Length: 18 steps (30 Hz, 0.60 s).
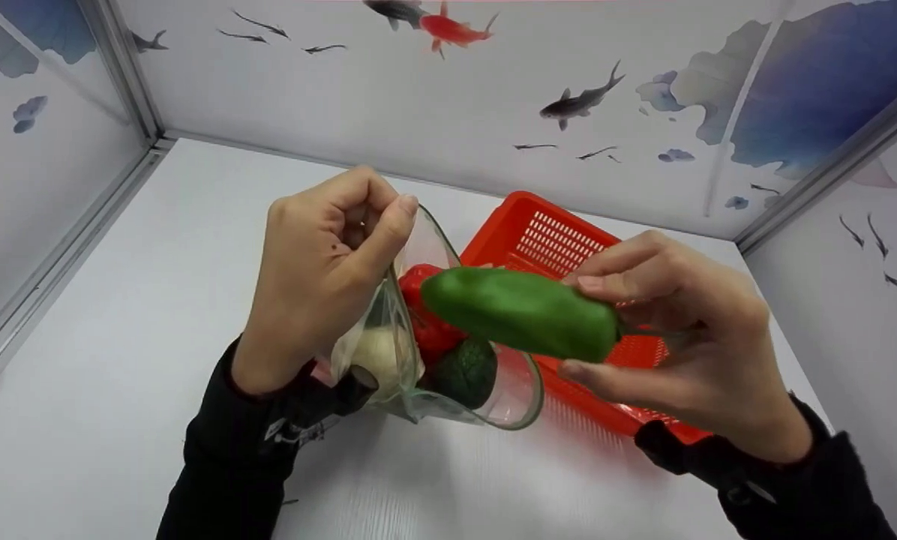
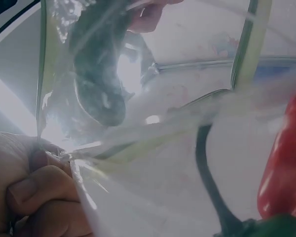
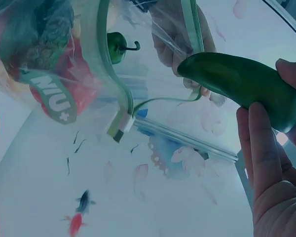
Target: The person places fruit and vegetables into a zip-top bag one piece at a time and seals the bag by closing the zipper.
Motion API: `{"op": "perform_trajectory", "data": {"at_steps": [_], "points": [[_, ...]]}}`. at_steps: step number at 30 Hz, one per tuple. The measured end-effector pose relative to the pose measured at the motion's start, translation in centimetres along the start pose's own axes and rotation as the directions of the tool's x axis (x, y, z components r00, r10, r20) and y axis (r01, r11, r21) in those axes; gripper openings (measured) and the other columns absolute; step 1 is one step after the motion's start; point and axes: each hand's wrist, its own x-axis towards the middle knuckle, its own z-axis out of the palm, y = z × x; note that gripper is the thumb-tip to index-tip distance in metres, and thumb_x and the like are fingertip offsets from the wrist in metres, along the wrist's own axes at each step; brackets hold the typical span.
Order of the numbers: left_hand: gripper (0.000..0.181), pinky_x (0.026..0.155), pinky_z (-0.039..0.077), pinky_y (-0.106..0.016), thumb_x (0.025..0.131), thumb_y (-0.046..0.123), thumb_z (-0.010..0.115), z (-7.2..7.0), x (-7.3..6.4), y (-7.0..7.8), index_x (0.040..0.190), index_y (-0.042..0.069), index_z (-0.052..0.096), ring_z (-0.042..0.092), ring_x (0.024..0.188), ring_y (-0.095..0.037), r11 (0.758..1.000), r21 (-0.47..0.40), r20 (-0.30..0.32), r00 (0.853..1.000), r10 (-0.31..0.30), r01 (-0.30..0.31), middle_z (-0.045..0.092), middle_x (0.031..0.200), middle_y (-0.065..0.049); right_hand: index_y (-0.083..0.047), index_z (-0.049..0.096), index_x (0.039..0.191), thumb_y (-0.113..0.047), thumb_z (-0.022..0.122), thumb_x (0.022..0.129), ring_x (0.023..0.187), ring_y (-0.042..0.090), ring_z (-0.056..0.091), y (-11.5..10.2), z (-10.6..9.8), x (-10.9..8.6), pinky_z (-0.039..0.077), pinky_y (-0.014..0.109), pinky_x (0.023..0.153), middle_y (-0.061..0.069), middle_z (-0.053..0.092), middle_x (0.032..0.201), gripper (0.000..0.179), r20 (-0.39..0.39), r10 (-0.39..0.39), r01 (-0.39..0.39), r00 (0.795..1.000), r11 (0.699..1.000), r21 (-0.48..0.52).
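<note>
My left hand (image 1: 321, 277) pinches the rim of a clear zip bag (image 1: 532, 386), which gapes toward the right. Inside lie a red pepper (image 1: 432, 337) with a green stem, a dark green bumpy vegetable (image 1: 463, 375) and a pale round one (image 1: 377, 352). A long green pepper (image 1: 523, 311) is gripped near its stem end by the thumb and fingers of my right hand (image 1: 703, 330). Its tip points left, over the bag's mouth in the head view. In the right wrist view, the green pepper (image 3: 241, 84) reaches close to the bag's green-edged rim (image 3: 195, 44).
A red plastic basket (image 1: 493, 232) with slotted walls stands on the white table (image 1: 148, 315), behind and right of the bag. White panels (image 1: 448, 112) printed with fish enclose the table at the back and sides.
</note>
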Motion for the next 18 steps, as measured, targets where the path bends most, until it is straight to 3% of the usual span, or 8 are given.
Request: {"op": "perform_trajectory", "data": {"at_steps": [4, 11, 18], "points": [[0.026, 0.051, 0.031, -0.025, 0.103, 0.023, 0.068, 0.2, -0.1, 0.2, 0.079, 0.015, 0.066, 0.042, 0.055, -0.013, 1.000, 0.000, 0.010, 1.000, -0.003, 0.003, 0.051, 0.062, 0.005, 0.017, 0.068, 0.111, 0.017, 0.090, 0.068, 0.104, 0.030, 0.073, -0.1, 1.5, 0.5, 0.066, 0.033, 0.080, 0.026, 0.071, 0.112, 0.049, 0.067, 0.020, -0.014, 0.998, 0.996, -0.088], [0.026, 0.050, 0.032, -0.025, 0.103, 0.024, 0.067, 0.2, -0.2, 0.2, 0.079, 0.015, 0.066, 0.043, 0.054, -0.012, 1.000, 0.001, 0.008, 1.000, -0.014, 0.014, 0.052, 0.062, 0.005, -0.001, 0.074, 0.121, 0.004, 0.094, 0.075, 0.111, 0.021, 0.074, -0.2, 3.3, 1.4, 0.066, 0.032, 0.078, 0.012, 0.076, 0.116, 0.050, 0.125, 0.148, -0.108, 0.981, 0.954, -0.278], [0.027, 0.048, 0.033, -0.026, 0.104, 0.024, 0.067, 0.4, -0.2, 0.5, 0.079, 0.014, 0.065, 0.043, 0.052, -0.011, 1.000, -0.023, 0.026, 1.000, 0.008, -0.008, 0.051, 0.061, 0.006, -0.011, 0.074, 0.125, -0.008, 0.093, 0.082, 0.108, 0.017, 0.077, 1.5, 4.6, 1.6, 0.066, 0.029, 0.078, 0.004, 0.076, 0.120, 0.047, 0.186, 0.219, -0.148, 0.958, 0.931, -0.335]]}}
